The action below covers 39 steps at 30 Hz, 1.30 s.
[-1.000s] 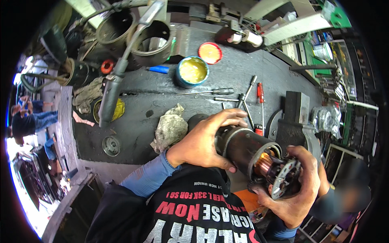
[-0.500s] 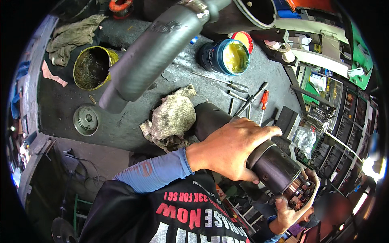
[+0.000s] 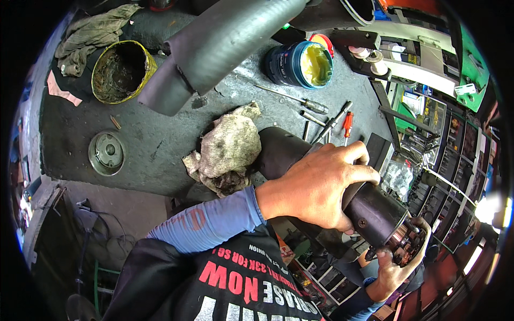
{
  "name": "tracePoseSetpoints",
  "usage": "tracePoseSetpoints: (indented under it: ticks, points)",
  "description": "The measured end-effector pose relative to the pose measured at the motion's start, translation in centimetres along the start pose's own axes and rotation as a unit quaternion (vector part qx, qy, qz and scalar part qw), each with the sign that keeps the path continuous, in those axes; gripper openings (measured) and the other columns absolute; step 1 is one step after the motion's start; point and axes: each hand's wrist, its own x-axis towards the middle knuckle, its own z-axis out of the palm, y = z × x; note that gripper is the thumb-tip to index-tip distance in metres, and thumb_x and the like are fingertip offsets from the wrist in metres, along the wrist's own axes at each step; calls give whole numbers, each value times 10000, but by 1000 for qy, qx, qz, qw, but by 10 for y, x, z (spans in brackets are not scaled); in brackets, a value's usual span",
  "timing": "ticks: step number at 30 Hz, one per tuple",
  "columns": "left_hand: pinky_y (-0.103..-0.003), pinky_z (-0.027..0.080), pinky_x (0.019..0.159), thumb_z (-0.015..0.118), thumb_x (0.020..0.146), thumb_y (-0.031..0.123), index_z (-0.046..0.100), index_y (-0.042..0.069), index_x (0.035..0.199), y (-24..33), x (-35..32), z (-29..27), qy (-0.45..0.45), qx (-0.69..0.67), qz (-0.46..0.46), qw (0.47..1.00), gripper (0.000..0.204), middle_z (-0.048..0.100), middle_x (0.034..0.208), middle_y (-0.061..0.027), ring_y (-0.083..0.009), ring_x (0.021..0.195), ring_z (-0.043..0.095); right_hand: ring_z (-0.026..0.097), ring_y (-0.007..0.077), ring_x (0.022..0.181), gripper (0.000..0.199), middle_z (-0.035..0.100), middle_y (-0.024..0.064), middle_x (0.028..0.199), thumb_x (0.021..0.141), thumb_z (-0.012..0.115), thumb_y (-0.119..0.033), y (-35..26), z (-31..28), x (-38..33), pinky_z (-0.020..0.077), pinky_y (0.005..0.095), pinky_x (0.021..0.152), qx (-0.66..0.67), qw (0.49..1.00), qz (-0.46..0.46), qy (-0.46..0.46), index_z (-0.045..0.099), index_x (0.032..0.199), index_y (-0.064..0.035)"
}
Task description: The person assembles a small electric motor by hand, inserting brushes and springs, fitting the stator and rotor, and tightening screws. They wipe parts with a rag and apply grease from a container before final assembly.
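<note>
A black cylindrical motor (image 3: 377, 213) slants from the workbench edge toward the lower right. My left hand (image 3: 316, 184) is closed over its dark housing, the thumb along the near side and the fingers bent over the top. At the lower-right end, exposed copper-coloured parts (image 3: 402, 241) show. Around that end curls my right hand (image 3: 395, 270), thumb on the near side and fingers on the far side. Left of the motor's other end, a grimy cloth (image 3: 230, 144) lies bunched on the bench, close to the housing.
On the bench (image 3: 155, 147) stand a yellow grease-smeared pot (image 3: 97, 80), a blue tub of yellow grease (image 3: 284, 67) and a round metal cap (image 3: 107, 153). Screwdrivers, one with a red handle (image 3: 348, 124), lie beyond the motor. A large dark tube (image 3: 225, 51) hangs over the bench.
Both hands have shifted slightly right, along with the motor's lower-right section. My left fingers are more bent over the housing. The whole view has also moved a little.
</note>
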Motion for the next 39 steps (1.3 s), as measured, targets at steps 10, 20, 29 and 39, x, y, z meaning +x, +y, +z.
tracePoseSetpoints:
  ticks: [10, 20, 29, 39]
  points:
    - [-467, 551, 998, 1008, 536, 254, 683, 164, 1301, 4, -3, 2, -10, 15, 3, 1000, 836, 560, 1299, -109, -356, 1171, 649, 627, 221, 1133, 1095, 577, 105, 1249, 577, 1068, -491, -8, 6, 6, 545, 370, 999, 94, 995, 20, -31, 530, 1368, 44]
    - [-499, 486, 1109, 1009, 540, 316, 533, 105, 1525, 62, 33, 29, -108, 147, 73, 981, 1115, 643, 1436, -166, -395, 1311, 613, 723, 266, 1113, 1027, 704, 175, 1258, 576, 1061, -276, -1, -1, 20, 581, 408, 1010, 19, 989, -131, -63, 558, 1433, -17]
    - [-476, 464, 1133, 983, 461, 196, 551, 94, 1445, 51, 35, 28, -157, 213, 11, 964, 1080, 654, 1404, -129, -379, 1316, 615, 377, 0, 556, 1080, 727, 87, 1107, 588, 1055, -321, 44, -44, -25, 300, 189, 466, 218, 973, -76, -20, 576, 1500, 2]
    - [-407, 504, 1154, 969, 592, 112, 493, 23, 1513, 80, 34, 28, -182, 231, -98, 951, 1040, 622, 1479, -150, -262, 1351, 640, 711, 359, 843, 456, 701, 185, 902, 864, 718, -114, 194, 137, -96, 561, 454, 789, 135, 965, 124, -186, 631, 1299, -8]
